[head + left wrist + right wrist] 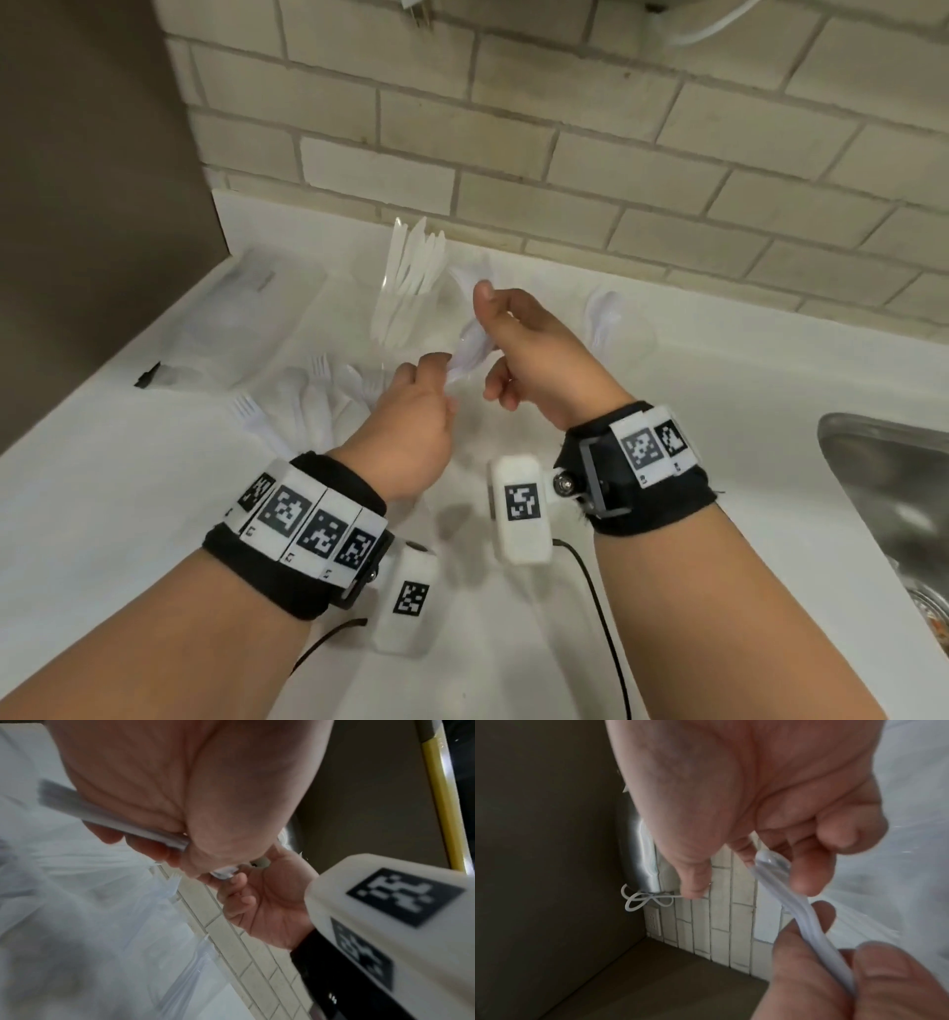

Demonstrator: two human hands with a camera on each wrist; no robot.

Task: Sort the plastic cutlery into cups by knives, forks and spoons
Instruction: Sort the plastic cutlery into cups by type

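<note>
Both hands hold a small nested stack of white plastic spoons (470, 349) above the counter. My left hand (436, 370) pinches the handles (133, 821) between thumb and fingers. The curled fingers of my right hand (488, 344) grip the bowl end (770, 862), while its thumb stands up and apart. A clear cup of knives (405, 288) stands just behind the hands. Another clear cup with spoons (611, 318) is to the right. Loose forks (308, 395) lie in a pile on the counter, left of my left hand.
The white counter (128, 488) ends at a tiled wall (513, 154) behind and a dark panel (92, 180) on the left. A steel sink (893, 488) sits at the right. A clear plastic package (246, 318) lies at the back left.
</note>
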